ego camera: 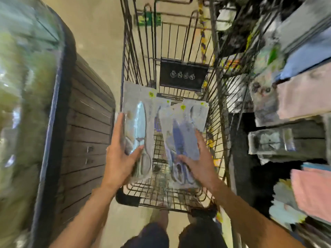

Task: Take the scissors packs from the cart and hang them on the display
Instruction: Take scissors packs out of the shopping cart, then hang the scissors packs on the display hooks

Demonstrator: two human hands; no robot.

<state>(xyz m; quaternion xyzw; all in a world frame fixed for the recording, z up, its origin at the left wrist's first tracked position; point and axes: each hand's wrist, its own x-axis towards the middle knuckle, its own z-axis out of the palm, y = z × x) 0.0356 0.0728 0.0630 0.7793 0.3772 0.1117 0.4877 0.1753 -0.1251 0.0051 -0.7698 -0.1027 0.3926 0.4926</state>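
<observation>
A wire shopping cart stands in front of me. My left hand grips a clear pack of light-blue scissors by its left edge, thumb across the front. My right hand holds a stack of packs with dark-blue scissors, fingers along the right edge and thumb on the front. More packs fan out behind that stack. Both sets are lifted above the cart's basket. The view is blurred.
A dark wood-panelled bin with green produce stands at the left. Shelves and hanging goods, with pink and blue cloths, fill the right side. A black sign hangs on the cart's child-seat flap. Beige floor lies ahead.
</observation>
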